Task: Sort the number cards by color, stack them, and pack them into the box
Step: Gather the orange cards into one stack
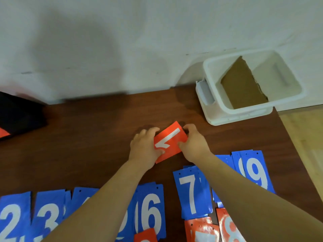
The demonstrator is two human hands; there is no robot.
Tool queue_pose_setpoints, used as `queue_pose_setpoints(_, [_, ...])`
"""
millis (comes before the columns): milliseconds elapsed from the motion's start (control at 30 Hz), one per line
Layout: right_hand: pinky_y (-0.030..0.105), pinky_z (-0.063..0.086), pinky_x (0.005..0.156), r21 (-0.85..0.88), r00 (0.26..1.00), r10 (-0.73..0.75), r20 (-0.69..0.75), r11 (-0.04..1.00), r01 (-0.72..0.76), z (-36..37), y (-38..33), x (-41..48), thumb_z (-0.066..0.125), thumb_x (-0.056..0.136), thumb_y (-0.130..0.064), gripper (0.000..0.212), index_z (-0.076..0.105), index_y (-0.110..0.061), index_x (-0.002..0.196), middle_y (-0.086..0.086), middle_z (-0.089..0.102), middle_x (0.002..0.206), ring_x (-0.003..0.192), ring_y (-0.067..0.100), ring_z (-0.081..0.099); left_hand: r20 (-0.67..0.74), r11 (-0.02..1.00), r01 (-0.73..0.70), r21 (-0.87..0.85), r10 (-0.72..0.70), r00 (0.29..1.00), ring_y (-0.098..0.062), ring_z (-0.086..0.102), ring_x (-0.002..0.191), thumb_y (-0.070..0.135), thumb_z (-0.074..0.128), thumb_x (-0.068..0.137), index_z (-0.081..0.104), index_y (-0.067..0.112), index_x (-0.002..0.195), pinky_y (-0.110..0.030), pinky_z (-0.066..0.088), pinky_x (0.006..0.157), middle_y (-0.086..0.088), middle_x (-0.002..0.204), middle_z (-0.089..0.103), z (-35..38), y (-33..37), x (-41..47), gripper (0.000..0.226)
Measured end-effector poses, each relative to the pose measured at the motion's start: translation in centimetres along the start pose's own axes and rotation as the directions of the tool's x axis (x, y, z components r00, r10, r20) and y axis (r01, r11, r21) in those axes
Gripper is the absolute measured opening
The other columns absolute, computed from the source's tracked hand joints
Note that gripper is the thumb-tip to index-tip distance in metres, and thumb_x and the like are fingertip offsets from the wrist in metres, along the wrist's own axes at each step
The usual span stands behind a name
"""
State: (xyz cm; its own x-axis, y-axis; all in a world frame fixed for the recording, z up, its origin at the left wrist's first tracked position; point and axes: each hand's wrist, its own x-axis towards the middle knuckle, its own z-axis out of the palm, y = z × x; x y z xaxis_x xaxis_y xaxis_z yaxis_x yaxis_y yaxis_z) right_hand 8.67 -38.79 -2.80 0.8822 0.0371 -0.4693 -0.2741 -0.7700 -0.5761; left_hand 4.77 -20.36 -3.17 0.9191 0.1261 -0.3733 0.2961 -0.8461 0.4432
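A red number card showing a white 7, possibly the top of a small red stack, is held over the middle of the brown table. My left hand grips its left edge and my right hand grips its right edge. Blue cards lie in a row along the near side: a 2, a 3, a 6, a 7 and a 9. More red cards lie at the bottom edge. The white plastic box stands at the back right.
A brown cardboard sheet leans inside the box. A black object with a red piece under it sits at the far left. The table's right edge drops to a pale floor. A white wall backs the table.
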Motion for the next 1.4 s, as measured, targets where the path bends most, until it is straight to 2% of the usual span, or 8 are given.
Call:
queue_pose_setpoints(200, [0.014, 0.044, 0.068, 0.18, 0.993, -0.038, -0.115, 0.982, 0.058, -1.8, 0.3, -1.3, 0.071, 0.091, -0.016, 0.051, 0.044, -0.028, 0.133, -0.014, 0.064, 0.106, 0.092, 0.003, 0.064, -0.07, 0.926, 0.016, -0.377, -0.046, 0.996, -0.006, 0.056, 0.116, 0.017, 0.073, 0.091, 0.049, 0.035, 0.141, -0.026, 0.048, 0.096, 0.012, 0.125, 0.06, -1.3, -0.2, -1.3, 0.058])
queue_pose_setpoints(300, [0.025, 0.058, 0.075, 0.264, 0.986, -0.053, -0.16, 0.96, 0.095, -3.2, 0.2, -2.8, 0.069, 0.091, -0.017, 0.068, 0.033, -0.036, 0.145, -0.016, 0.066, 0.107, 0.086, 0.005, 0.068, -0.102, 0.841, 0.066, -0.536, -0.142, 0.985, -0.003, 0.062, 0.094, 0.02, 0.072, 0.093, 0.053, 0.034, 0.137, -0.019, 0.046, 0.08, 0.012, 0.095, 0.067, -2.1, 0.9, -2.4, 0.049])
queue_pose_setpoints(400, [0.036, 0.061, 0.087, 0.333, 0.983, -0.08, -0.165, 0.934, 0.132, -4.6, -0.2, -4.6, 0.07, 0.092, -0.019, 0.079, 0.022, -0.044, 0.15, -0.009, 0.068, 0.116, 0.1, 0.011, 0.069, -0.11, 0.701, 0.083, -0.708, -0.226, 0.968, -0.006, 0.068, 0.098, 0.02, 0.069, 0.096, 0.054, 0.037, 0.131, -0.029, 0.056, 0.085, 0.011, 0.094, 0.071, -3.0, 2.3, -3.9, 0.042])
queue_pose_setpoints(600, [0.022, 0.059, 0.074, 0.362, 0.966, -0.186, -0.181, 0.9, 0.241, -7.4, -1.0, -9.6, 0.072, 0.093, -0.021, 0.079, 0.024, -0.046, 0.151, -0.013, 0.072, 0.105, 0.09, 0.001, 0.071, -0.252, 0.581, -0.053, -0.812, -0.268, 0.93, -0.01, 0.071, 0.096, 0.013, 0.062, 0.099, 0.056, 0.043, 0.119, -0.021, 0.056, 0.064, 0.008, 0.103, 0.068, -5.3, 5.3, -9.2, 0.036])
queue_pose_setpoints(800, [0.034, 0.063, 0.068, 0.403, 0.94, -0.276, -0.201, 0.851, 0.336, -10.0, 0.3, -14.8, 0.07, 0.091, -0.016, 0.082, 0.025, -0.052, 0.15, -0.006, 0.07, 0.092, 0.079, 0.012, 0.072, -0.436, 0.78, -0.075, -0.622, -0.264, 0.86, -0.007, 0.062, 0.108, 0.017, 0.049, 0.106, 0.065, 0.038, 0.125, -0.026, 0.057, 0.083, 0.014, 0.123, 0.061, -7.7, 6.7, -16.4, 0.033])
queue_pose_setpoints(1033, [0.032, 0.059, 0.089, 0.299, 0.901, -0.375, -0.217, 0.854, 0.427, -11.2, 0.3, -18.0, 0.063, 0.094, -0.015, 0.053, 0.048, -0.045, 0.134, -0.01, 0.059, 0.128, 0.114, 0.011, 0.062, -0.529, 0.844, -0.031, -0.535, -0.306, 0.791, -0.009, 0.065, 0.1, 0.01, 0.057, 0.099, 0.067, 0.031, 0.116, -0.013, 0.048, 0.068, 0.008, 0.113, 0.066, -10.8, 3.4, -24.6, 0.029])
queue_pose_setpoints(1167, [0.035, 0.06, 0.087, 0.34, 0.883, -0.407, -0.233, 0.817, 0.466, -9.8, -1.9, -19.7, 0.063, 0.092, -0.012, 0.044, 0.055, -0.041, 0.124, -0.011, 0.062, 0.119, 0.105, 0.011, 0.064, -0.543, 0.871, -0.026, -0.49, -0.282, 0.791, -0.012, 0.065, 0.101, 0.004, 0.059, 0.095, 0.067, 0.036, 0.11, -0.022, 0.054, 0.079, 0.009, 0.111, 0.068, -12.7, 1.0, -28.4, 0.036])
queue_pose_setpoints(1400, [0.021, 0.054, 0.076, 0.36, 0.867, -0.448, -0.217, 0.789, 0.498, -4.9, -6.9, -23.2, 0.065, 0.089, -0.008, 0.038, 0.062, -0.036, 0.115, -0.01, 0.066, 0.107, 0.095, 0.006, 0.066, -0.578, 0.858, 0.008, -0.514, -0.354, 0.735, 0.002, 0.065, 0.075, 0.003, 0.054, 0.1, 0.072, 0.028, 0.122, -0.006, 0.047, 0.055, 0.008, 0.109, 0.07, -16.2, -6.2, -32.7, 0.038])
